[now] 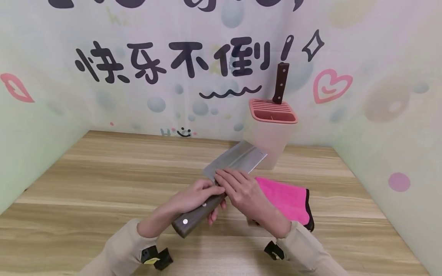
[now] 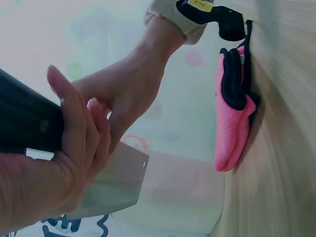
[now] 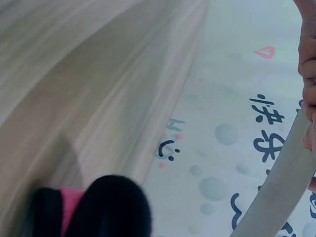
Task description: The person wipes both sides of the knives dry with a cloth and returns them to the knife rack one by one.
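A cleaver (image 1: pixel 253 159) with a broad steel blade and a dark riveted handle (image 1: pixel 193 220) is held above the table, its blade angled away and to the right. My left hand (image 1: pixel 195 197) grips the handle near the blade, with fingertips showing beneath it. My right hand (image 1: pixel 243 193) holds the cleaver where blade and handle meet, its fingers laid across the top. In the left wrist view the blade (image 2: pixel 116 182) hangs past both hands, and the right hand (image 2: pixel 131 91) meets it from behind. A folded pink cloth with black edging (image 1: pixel 283 197) lies by the right forearm.
A cream knife block (image 1: pixel 264 134) with a pink slotted top stands at the back wall, behind the blade tip. One knife with a brown handle (image 1: pixel 281 82) stands in it. Printed walls enclose the wooden table (image 1: pixel 114 172) at the back and sides.
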`<state>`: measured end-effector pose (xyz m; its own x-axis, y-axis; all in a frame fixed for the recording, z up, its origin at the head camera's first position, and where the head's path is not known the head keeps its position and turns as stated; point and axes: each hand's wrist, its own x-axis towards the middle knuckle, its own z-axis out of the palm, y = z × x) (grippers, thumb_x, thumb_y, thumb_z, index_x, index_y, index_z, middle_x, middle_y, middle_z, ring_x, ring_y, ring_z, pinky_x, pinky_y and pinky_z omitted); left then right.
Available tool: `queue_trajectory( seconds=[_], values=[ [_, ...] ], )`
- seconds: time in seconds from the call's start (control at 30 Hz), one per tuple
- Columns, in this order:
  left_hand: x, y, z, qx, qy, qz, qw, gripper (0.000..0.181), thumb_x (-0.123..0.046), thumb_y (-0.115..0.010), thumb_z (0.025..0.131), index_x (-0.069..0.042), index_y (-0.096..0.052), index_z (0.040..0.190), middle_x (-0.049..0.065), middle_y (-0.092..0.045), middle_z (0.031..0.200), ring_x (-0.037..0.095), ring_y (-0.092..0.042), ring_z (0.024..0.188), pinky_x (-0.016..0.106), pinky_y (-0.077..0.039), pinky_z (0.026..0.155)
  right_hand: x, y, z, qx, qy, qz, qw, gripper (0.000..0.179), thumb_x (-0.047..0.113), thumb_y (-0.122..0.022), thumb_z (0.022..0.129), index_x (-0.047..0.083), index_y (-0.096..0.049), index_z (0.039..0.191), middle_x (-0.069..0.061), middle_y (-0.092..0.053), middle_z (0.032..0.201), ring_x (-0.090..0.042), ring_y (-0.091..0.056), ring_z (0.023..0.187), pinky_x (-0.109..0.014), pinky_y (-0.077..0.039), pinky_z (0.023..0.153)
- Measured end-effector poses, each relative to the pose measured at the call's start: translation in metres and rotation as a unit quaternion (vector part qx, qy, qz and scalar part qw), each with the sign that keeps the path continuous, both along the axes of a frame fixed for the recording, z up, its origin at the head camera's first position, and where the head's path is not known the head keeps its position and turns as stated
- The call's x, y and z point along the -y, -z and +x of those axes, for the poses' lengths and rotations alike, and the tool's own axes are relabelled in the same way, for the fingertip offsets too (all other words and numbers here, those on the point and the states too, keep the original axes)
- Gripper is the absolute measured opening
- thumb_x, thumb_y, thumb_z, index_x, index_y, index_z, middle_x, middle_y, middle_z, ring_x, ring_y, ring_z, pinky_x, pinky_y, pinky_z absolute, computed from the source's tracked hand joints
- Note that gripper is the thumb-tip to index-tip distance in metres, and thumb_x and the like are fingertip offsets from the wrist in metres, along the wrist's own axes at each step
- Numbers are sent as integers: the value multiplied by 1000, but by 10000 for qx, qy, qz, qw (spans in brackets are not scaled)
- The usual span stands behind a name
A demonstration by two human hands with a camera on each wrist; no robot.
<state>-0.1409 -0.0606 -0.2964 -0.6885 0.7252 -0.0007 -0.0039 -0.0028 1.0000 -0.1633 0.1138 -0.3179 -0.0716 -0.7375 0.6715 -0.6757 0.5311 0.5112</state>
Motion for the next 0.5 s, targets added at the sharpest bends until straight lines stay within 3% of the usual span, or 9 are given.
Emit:
queue_trajectory(
  seconds=[0.13, 0.3, 0.4, 0.43, 0.5],
  values=[
    [5, -7, -6, 371, 418, 444, 9975, 40, -17, -23, 96, 17, -44, 99, 3, -60, 77, 10, -57, 51, 24, -50, 49, 2, -4, -2, 389, -109, -405, 9984, 23, 0, -40, 90, -1, -62, 98, -10, -65, 99, -20, -62, 88, -29, -52, 73],
    [15, -10, -13, 214, 967, 859, 9914, 38, -13, -23, 95, 20, -35, 111, 1, -61, 88, 10, -60, 62, 24, -51, 58, 2, -8, -5, 1013, -250, -752, 9917, 32, -10, -57, 68, -2, -59, 99, -11, -64, 96, -20, -62, 84, -29, -52, 72],
    [18, -11, -16, -313, 947, 754, 9922, 33, -9, -38, 95, 19, -35, 112, 4, -60, 93, 11, -59, 68, 27, -52, 64, 1, -9, -7, 1318, -336, -938, 9863, 39, -13, -63, 61, -2, -59, 98, -11, -64, 93, -21, -62, 82, -30, -53, 71],
    [18, -12, -17, -603, 809, 631, 9929, 31, -6, -43, 93, 19, -37, 111, 6, -60, 91, 11, -59, 68, 28, -52, 64, 1, -10, -7, 1434, -373, -1002, 9839, 40, -14, -64, 60, -2, -58, 98, -11, -63, 92, -21, -62, 81, -30, -53, 71],
    [16, -15, -15, -1367, 200, 200, 9902, 30, -4, -55, 87, 16, -44, 106, 11, -60, 86, 12, -60, 66, 30, -53, 63, 0, -11, -7, 1684, -415, -1116, 9785, 40, -14, -66, 62, -2, -58, 98, -11, -63, 91, -22, -62, 82, -31, -53, 71]
  ],
)
